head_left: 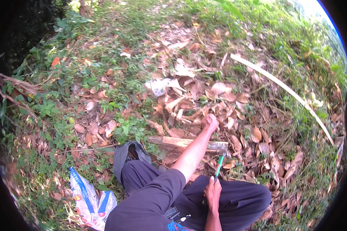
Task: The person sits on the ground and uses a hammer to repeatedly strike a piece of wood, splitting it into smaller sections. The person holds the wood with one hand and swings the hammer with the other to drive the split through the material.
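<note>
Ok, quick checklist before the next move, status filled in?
1. Right hand gripping the green tool: ok.
2. Left hand away from the piece of wood: ok, beyond it, among dry leaves.
3. Left forearm off the wood's line: not ok, crosses over it.
4. Left hand's grip: cannot tell, fingers unclear.
5. Tool end touching wood: cannot tell.
6. Plastic bag apart from wood: ok, left of the legs.

wood blk (216,145) in way, L forearm (196,151) over it, room btwn blk & pale strip (278,81)
</note>
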`<state>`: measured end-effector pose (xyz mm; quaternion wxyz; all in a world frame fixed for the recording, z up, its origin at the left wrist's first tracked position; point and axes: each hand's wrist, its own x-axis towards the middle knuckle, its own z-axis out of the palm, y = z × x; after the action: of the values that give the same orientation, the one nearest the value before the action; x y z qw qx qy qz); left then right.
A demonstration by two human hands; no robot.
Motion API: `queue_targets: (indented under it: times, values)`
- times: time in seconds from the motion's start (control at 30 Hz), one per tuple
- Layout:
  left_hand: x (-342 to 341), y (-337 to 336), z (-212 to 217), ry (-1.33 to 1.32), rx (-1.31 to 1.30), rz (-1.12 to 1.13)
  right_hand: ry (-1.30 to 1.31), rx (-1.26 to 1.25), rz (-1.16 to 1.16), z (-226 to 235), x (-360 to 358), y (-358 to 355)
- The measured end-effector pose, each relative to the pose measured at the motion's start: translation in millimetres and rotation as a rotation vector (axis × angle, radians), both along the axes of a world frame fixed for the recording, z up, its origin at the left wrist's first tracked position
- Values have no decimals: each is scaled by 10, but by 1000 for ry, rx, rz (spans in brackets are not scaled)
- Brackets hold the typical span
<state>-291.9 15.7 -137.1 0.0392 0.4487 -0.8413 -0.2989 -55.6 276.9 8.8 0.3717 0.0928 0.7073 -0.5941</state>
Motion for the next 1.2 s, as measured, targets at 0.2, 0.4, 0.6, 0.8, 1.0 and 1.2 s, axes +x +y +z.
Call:
queue_targets:
  times: [0.2, 0.4, 0.6, 0.8, 1.0, 1.2]
  values:
    - [-245, -39, 108, -201, 364, -277, 66, 60, -40, -44, -11, 45]
    - [126, -587, -553, -80, -32, -146, 94, 20, 120, 25, 200, -15]
    - [-271, 287, 222, -166, 126, -325, 99, 82, -45, -176, -85, 227]
    - [179, -213, 499, -135, 157, -294, 49, 6, -9, -125, 110, 74]
    - [853, -324, 1117, 294, 384, -542, 27, -78, -46, -270, 125, 77]
    - [1607, -587, 1387, 362, 418, -428, 51, -49, -52, -274, 126, 40]
